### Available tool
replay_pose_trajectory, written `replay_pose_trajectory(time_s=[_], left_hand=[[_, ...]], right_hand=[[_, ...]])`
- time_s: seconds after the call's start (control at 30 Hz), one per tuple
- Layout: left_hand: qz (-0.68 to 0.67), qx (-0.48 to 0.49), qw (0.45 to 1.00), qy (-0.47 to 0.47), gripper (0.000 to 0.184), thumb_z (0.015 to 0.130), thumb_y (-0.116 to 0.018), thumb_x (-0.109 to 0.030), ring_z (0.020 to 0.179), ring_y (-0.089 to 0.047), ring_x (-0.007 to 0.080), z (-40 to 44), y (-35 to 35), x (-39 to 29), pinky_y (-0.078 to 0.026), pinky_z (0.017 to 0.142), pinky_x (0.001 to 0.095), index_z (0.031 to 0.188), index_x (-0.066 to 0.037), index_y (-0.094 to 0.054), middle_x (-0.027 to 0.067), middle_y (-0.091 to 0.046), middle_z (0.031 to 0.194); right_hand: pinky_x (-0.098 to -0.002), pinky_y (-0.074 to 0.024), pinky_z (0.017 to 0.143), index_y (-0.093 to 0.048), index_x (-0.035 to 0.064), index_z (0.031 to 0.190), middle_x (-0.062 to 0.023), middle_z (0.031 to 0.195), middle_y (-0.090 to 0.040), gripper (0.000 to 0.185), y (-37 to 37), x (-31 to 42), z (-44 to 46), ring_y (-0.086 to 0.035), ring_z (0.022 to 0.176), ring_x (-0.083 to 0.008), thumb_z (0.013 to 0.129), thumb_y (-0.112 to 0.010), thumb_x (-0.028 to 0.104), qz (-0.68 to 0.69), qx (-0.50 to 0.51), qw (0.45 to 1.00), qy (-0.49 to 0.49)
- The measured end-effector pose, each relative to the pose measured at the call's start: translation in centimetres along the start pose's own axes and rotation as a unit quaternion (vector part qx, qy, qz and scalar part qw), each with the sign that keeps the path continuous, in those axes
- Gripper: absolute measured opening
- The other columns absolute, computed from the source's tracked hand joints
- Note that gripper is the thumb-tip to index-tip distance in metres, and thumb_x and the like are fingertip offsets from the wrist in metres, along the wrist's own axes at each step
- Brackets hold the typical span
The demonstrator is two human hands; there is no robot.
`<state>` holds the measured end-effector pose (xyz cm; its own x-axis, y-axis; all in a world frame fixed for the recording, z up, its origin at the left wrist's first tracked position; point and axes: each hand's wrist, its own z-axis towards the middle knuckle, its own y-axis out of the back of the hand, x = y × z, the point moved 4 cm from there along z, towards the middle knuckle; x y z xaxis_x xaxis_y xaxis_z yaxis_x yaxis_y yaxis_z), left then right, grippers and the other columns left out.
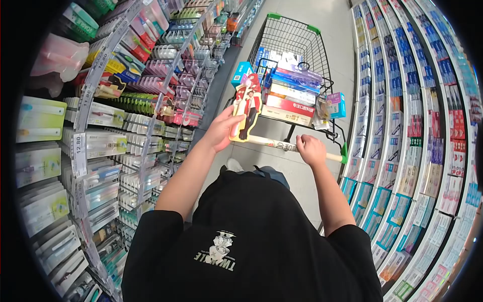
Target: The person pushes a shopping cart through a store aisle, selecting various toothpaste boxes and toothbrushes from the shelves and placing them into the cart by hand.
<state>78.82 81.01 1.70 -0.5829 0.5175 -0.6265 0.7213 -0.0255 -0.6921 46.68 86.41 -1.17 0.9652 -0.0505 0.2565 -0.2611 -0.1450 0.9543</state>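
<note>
Pinching a figure-shaped card [251, 108] in the left hand [223, 128], over the near left corner of the cart [314, 29].
Resting the right hand [312, 150] on the handle [273, 144], apparently curled round it, fingers partly hidden; beyond, stacked boxes [288, 102] along the cart's near edge.

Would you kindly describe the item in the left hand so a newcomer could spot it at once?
Find the wire shopping cart with green corners, then its pale handle at the near end. By the handle's left end, the left grip holds a flat, yellow-edged cutout item. Unlike the rectangular boxes in the cart, its outline is irregular, following printed artwork.
</note>
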Motion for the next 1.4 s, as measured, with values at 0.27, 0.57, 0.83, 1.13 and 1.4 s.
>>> replay_pose_trajectory(time_s=[0.27, 0.57, 0.83, 1.13, 1.4], left_hand=[[0.421, -0.153, 0.889, -0.093, 0.067, 0.089, -0.082, -0.014, 0.096, -0.074, 0.0197, 7.9, 2.0, 0.9, -0.057, 0.079, 0.0335, 0.145, 0.002, -0.049, 0.0132, -0.076, 0.113], [0.711, -0.176, 0.678, -0.059, 0.035, 0.092, -0.075, -0.03, 0.103, -0.072, 0.0431, 14.0, 1.6, 2.1, -0.056, 0.094, 0.0491, 0.104, 0.002, -0.074, 0.0253, -0.076, 0.104], [0.734, -0.205, 0.646, -0.04, 0.041, 0.094, -0.072, -0.038, 0.102, -0.073, 0.0417, 13.0, -0.1, 1.8, -0.058, 0.089, 0.0532, 0.114, -0.002, -0.071, 0.0237, -0.076, 0.106], [0.672, -0.186, 0.703, -0.14, 0.043, 0.088, -0.075, -0.02, 0.104, -0.071, 0.0448, 8.6, 0.4, -1.4, -0.057, 0.088, 0.0508, 0.124, -0.005, -0.057, 0.0245, -0.074, 0.111], [0.441, -0.059, 0.885, -0.139, 0.036, 0.091, -0.074, -0.004, 0.102, -0.071, 0.0157, 4.6, -0.2, -9.6, -0.055, 0.09, 0.0302, 0.125, 0.001, -0.062, 0.0081, -0.074, 0.112]], right_hand=[[-0.0525, -0.0557, 0.071, -0.072, 0.0092, 0.079, -0.0157, 0.082, -0.073, 0.044, -0.4, 0.0, 0.1, -0.071, 0.08, -0.0391, 0.1, -0.056, 0.045, -0.011, -0.002, 1.0, 0.001], [-0.0522, -0.0562, 0.071, -0.072, 0.0092, 0.077, -0.0151, 0.081, -0.073, 0.044, -0.6, -0.1, -0.1, -0.072, 0.078, -0.038, 0.099, -0.058, 0.045, -0.002, -0.004, 1.0, -0.004], [-0.0513, -0.0564, 0.07, -0.071, 0.0086, 0.076, -0.0151, 0.079, -0.072, 0.042, -0.6, -0.4, 0.0, -0.071, 0.077, -0.0373, 0.097, -0.061, 0.043, 0.006, -0.017, 1.0, 0.003], [-0.0511, -0.056, 0.069, -0.07, 0.0087, 0.075, -0.0145, 0.078, -0.072, 0.042, -0.4, -0.3, 0.2, -0.071, 0.076, -0.0373, 0.097, -0.061, 0.043, 0.012, -0.025, 1.0, -0.002], [-0.0515, -0.0559, 0.069, -0.071, 0.0088, 0.076, -0.015, 0.079, -0.072, 0.041, -0.9, -1.0, 0.4, -0.071, 0.078, -0.0378, 0.097, -0.061, 0.043, 0.013, -0.017, 1.0, -0.002]])
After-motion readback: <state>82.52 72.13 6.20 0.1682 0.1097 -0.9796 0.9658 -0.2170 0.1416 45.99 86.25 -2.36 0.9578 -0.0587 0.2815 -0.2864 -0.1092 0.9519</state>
